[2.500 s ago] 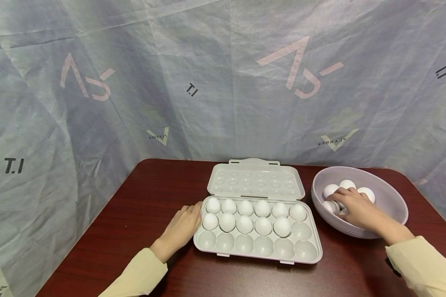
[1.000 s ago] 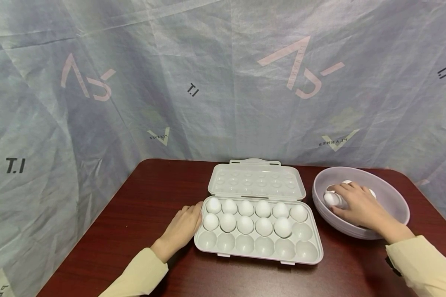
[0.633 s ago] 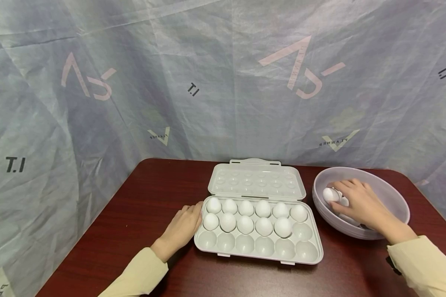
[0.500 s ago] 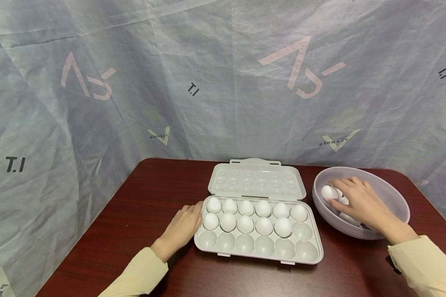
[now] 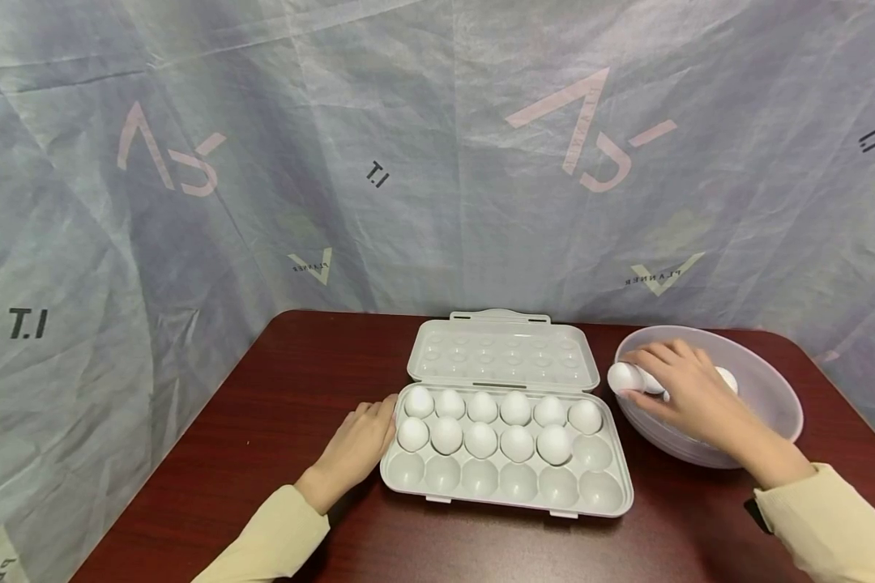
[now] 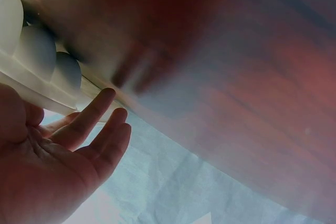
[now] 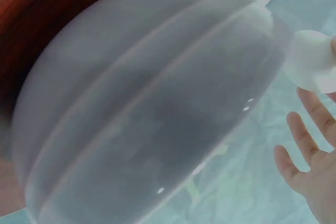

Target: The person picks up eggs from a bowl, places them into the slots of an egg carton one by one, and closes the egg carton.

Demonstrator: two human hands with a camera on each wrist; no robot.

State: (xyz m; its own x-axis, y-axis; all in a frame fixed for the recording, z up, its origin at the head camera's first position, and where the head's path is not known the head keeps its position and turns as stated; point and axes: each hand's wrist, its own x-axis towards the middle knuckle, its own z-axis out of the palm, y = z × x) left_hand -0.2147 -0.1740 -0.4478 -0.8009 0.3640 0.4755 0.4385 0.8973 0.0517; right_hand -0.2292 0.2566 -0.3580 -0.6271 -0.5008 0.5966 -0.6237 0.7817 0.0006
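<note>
My right hand (image 5: 689, 397) pinches a white egg (image 5: 625, 379) between thumb and fingers, over the left rim of the pale purple bowl (image 5: 769, 389). In the right wrist view that egg (image 7: 312, 61) shows above the bowl's rim, with the other fingers spread below it. More white eggs lie in the bowl, partly hidden by the hand. My left hand (image 5: 357, 445) rests at the left side of the egg carton (image 5: 496, 495), its fingers extended in the left wrist view. White eggs fill the carton's back row and most of its middle row; the front row's cups are bare.
The carton's lid (image 5: 503, 356) lies folded back behind the tray. Everything stands on a dark red wooden table (image 5: 262, 405). A grey printed cloth (image 5: 408, 162) hangs right behind the table's back edge.
The right hand has taken hold of an egg among those in the bowl and has lifted it leftward to the rim. The left hand and the carton have stayed in place.
</note>
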